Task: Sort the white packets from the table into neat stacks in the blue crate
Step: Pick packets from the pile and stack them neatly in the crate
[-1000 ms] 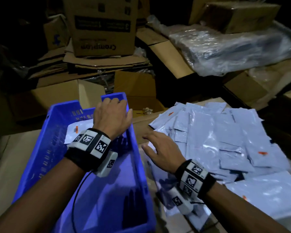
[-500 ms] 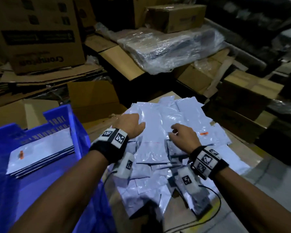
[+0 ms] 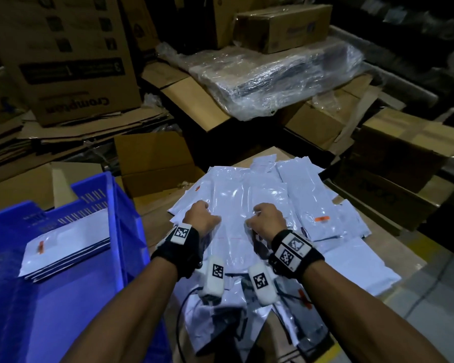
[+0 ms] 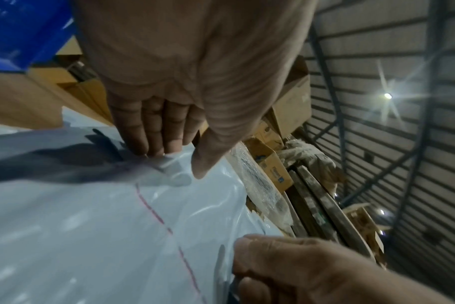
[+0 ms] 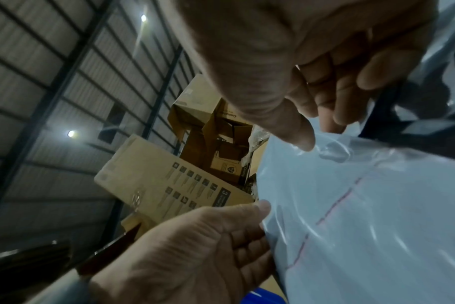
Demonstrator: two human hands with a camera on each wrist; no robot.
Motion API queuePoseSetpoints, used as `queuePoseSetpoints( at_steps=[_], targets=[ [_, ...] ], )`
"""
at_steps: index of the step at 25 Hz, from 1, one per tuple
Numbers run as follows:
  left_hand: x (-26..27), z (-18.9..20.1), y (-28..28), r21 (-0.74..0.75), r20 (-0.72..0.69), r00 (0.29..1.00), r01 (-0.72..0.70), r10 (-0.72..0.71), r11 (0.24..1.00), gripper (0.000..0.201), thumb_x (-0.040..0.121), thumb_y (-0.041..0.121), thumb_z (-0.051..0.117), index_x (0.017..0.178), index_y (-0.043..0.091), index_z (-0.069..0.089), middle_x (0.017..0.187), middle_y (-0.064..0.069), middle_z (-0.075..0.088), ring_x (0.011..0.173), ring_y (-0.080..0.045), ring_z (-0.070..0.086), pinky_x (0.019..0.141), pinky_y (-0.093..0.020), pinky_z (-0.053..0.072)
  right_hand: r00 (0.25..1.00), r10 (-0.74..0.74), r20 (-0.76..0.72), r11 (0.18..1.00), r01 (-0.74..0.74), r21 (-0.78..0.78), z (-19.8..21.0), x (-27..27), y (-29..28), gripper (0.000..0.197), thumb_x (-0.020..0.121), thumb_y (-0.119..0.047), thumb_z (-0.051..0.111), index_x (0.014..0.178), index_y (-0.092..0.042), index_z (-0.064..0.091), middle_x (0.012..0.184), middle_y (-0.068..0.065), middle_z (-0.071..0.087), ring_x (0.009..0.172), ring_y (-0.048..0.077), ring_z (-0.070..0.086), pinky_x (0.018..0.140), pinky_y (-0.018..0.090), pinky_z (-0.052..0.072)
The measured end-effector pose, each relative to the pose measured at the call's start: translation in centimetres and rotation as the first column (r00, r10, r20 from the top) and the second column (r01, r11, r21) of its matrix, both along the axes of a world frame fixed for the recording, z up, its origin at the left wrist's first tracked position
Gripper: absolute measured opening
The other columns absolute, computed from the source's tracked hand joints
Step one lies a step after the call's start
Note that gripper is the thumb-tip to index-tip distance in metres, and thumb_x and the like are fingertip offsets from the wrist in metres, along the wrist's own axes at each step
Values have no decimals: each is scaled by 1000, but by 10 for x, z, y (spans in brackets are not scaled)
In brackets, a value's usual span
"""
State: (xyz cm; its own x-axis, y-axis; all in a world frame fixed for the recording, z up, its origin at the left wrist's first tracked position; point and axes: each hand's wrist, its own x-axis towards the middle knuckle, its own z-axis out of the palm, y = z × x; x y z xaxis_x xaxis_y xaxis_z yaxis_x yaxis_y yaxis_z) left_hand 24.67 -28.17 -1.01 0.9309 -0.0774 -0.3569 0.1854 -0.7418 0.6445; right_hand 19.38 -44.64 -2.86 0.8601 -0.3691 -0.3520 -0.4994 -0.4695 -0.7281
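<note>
Count: two hands [image 3: 231,221], one blue crate [image 3: 126,221] holding one stack [image 3: 71,247] of white packets, and one loose pile [image 3: 273,205] of packets too overlapped to number.

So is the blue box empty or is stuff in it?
Not empty. One flat stack of white packets lies inside the blue crate.

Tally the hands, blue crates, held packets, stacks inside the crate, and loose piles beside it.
Hands: 2 (left hand, right hand)
Blue crate: 1
Held packet: 1
Packet stack in crate: 1
Loose packet pile: 1
Total: 6
</note>
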Motion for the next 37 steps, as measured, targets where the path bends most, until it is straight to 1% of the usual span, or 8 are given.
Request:
queuePoseSetpoints(
  at_steps=[3,6,11,15,18,24,30,37],
  targets=[
    [-4,2,6,-220,-44,996,-89,81,971,23,78,-1,71,68,11,55,68,-12,61,63,-26,57,64,-34,53,998,-65,27,983,59,176,-4,-6,5,16,59,-2,61,75,-3,60,72,16,61,66,33,61,63,33,53],
    [-16,10,8,-351,-36,997,-72,64,934,40,80,-10,67,53,9,44,47,-4,42,49,-20,42,52,-24,37,995,-76,69,959,54,277,-7,-11,9,24,72,-10,64,93,-21,60,89,3,63,84,21,63,78,30,54],
    [-32,43,20,-399,302,953,131,-5,908,10,80,-3,68,80,6,64,70,-4,56,62,-15,53,60,-25,44,957,-250,144,706,79,703,35,-27,-6,29,103,-34,46,93,-10,61,80,11,64,56,19,56,45,23,43],
    [-44,77,31,-321,590,804,314,-70,894,32,77,-3,68,81,29,65,89,-6,64,85,-19,60,74,-30,46,981,-126,150,452,-77,889,73,-41,-25,73,95,-68,24,110,-8,62,104,23,71,71,29,70,54,31,56],
    [-52,84,40,-255,676,730,355,-96,900,46,79,-10,64,81,35,62,93,7,58,90,-4,57,78,-16,44,985,-31,171,376,-147,915,96,-60,-21,72,90,-61,43,119,1,64,112,20,69,76,30,70,65,35,59],
    [-60,70,59,-396,651,759,339,1,854,41,82,-1,65,101,34,65,126,12,48,121,-7,50,103,-27,44,956,-16,291,421,-258,870,78,-75,-1,64,76,-1,67,137,-8,49,123,20,66,96,29,69,81,34,59],
    [-73,70,68,-812,188,972,73,141,579,50,87,9,69,127,32,48,125,2,64,108,-18,67,77,-30,57,916,38,400,551,-353,756,61,-74,11,53,85,13,60,133,-6,54,120,15,69,109,30,67,86,31,57],
    [-75,60,74,-796,213,941,12,262,605,75,78,-10,69,140,22,42,132,1,58,106,-17,67,89,-48,56,923,110,368,527,-368,766,49,-77,22,51,85,5,65,132,-14,55,116,20,70,104,32,68,92,36,55]
  ],
)
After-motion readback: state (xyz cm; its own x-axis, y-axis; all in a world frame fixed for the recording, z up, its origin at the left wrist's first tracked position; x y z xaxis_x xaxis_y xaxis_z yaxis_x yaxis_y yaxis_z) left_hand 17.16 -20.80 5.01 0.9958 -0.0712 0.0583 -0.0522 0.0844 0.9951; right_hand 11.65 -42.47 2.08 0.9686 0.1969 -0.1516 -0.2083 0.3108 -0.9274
